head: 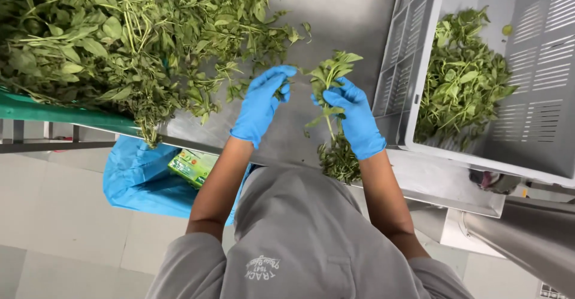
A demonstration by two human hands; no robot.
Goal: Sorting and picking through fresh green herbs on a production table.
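A stainless steel bench (pixel 353 17) carries a heap of leafy green stalks (pixel 120 41). The right hand (pixel 354 118) grips a leafy green sprig (pixel 330 77); the left hand (pixel 263 102) pinches its leaves. Loose bits by the edge might slip to the floor, missing the grey slotted plastic crate (pixel 539 65).

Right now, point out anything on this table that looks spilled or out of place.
A clump of greens hangs over the table's near edge below the right hand, and the big herb pile droops past the edge at the left. Loose leaves lie scattered near the left hand. Nothing looks damaged.
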